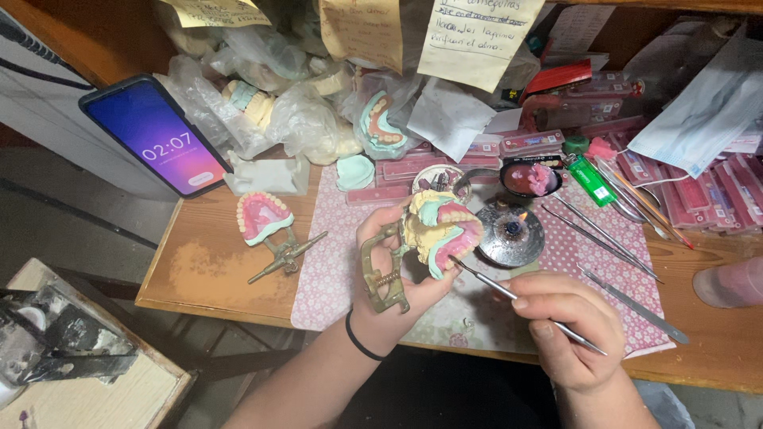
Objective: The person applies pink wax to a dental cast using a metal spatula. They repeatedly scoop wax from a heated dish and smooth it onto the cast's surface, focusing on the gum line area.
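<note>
This is a dental technician's workbench. A wooden table (199,270) is crowded with plaster jaw casts in plastic bags (262,107), a wax denture on a brass articulator (266,226), a lit spirit burner (510,232), metal wax-carving instruments (604,238) and pink trays of artificial teeth (699,195).

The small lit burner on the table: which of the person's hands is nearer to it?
Right. The right hand, holding a thin metal tool, sits just below the burner. The left hand, gripping the dental model, is farther to its left.
</note>
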